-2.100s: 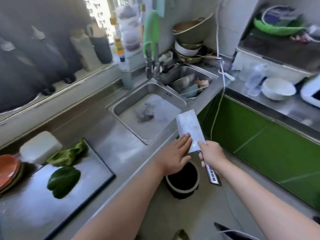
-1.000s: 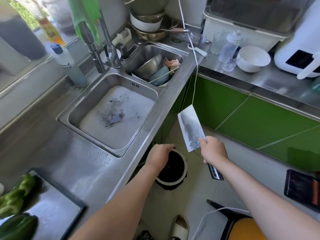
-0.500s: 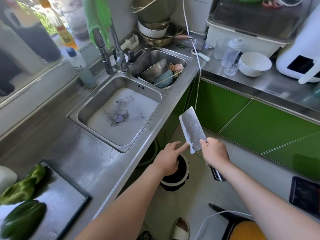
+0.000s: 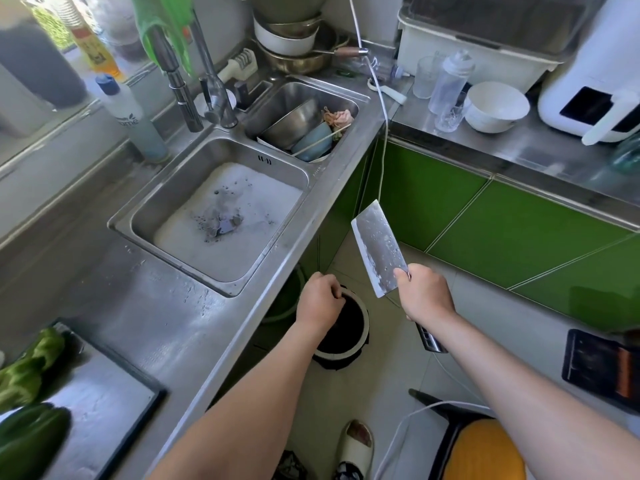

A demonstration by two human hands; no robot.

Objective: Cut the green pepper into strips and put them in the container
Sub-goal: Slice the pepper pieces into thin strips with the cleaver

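Head view. Right hand [image 4: 424, 292]: fingers wrapped round the handle of a cleaver [image 4: 377, 251], blade tilted up and away from the knuckles, wet and speckled; the handle's end shows below the wrist. The blade is in the air, off the counter's [image 4: 166, 327] edge and touching nothing.

Left hand [image 4: 320, 301]: just left of the right hand and apart from the blade, fingers curled inward, held over the open bin [image 4: 348, 330] that stands on the floor directly beneath it. Whether the curled fingers enclose anything cannot be told.

The pepper [image 4: 29, 368] lies well to the left of the left hand, at the frame's edge, on a dark-rimmed board [image 4: 104, 403]. Two pieces show: a ruffled, lighter one farther from the person and a smoother, darker one nearer. Both are large, and neither hand touches them. The sink [image 4: 221, 216] lies between the board and the hands, ahead of the left hand.

Progress, as a judgement: early. The pepper appears opened into broad pieces. The hands over the bin suggest that waste is being cleared, though no waste can be seen. No strips are visible anywhere, and no container for them can be identified.

Left to do, as far as this view shows:
- bring both hands back to the board;
- slice both pieces into strips;
- move the strips to the container.
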